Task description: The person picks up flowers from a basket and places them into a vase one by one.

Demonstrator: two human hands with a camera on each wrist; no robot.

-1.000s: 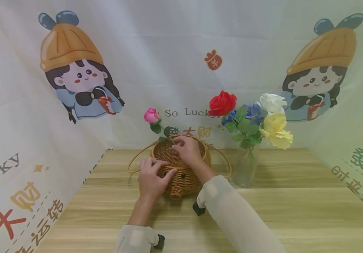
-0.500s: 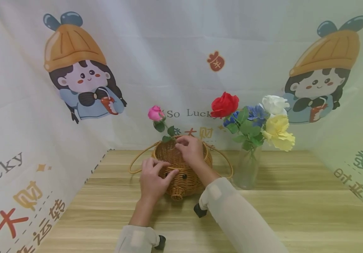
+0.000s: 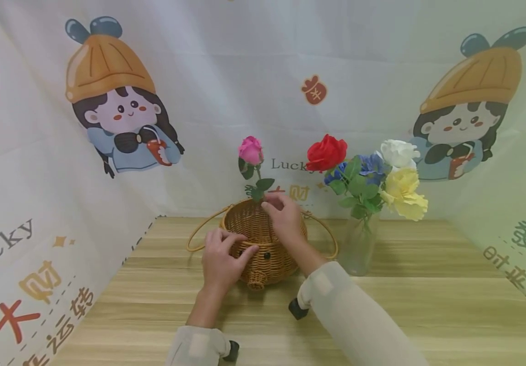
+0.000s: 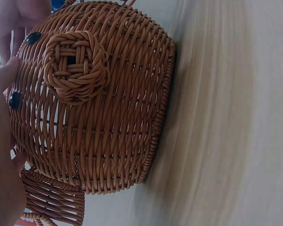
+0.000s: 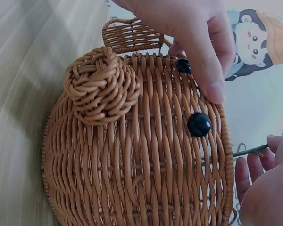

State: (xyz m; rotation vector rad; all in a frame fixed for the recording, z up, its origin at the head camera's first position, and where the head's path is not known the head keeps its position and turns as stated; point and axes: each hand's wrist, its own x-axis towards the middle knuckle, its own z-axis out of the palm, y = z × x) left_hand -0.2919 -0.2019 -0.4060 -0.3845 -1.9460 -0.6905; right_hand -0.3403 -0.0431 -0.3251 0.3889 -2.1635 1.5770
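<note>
A pig-faced wicker basket (image 3: 274, 267) with black bead eyes and a woven snout stands on the table. My left hand (image 3: 222, 259) grips its front rim, thumb on the outside in the right wrist view. Over the basket's opening, my right hand (image 3: 286, 218) pinches the stem (image 5: 250, 151) of a pink rose (image 3: 251, 151). The bloom stands nearly upright above the back rim, with green leaves (image 3: 263, 187) just over my fingertips. In the right wrist view the stem passes behind the basket's rim; its lower end shows only in part through the weave.
To the right of the basket stands a clear glass vase (image 3: 358, 249) holding a red rose (image 3: 327, 152), blue flowers (image 3: 370, 169), a white flower (image 3: 399, 152) and a yellow flower (image 3: 405, 193). Loop handles (image 3: 326, 231) stick out at the basket's sides. A printed cloth (image 3: 226, 91) hangs behind the wooden table (image 3: 405, 305).
My right hand has moved to the right and slightly back, and the pink rose has swung from leaning left to nearly upright. My left hand keeps its place on the basket.
</note>
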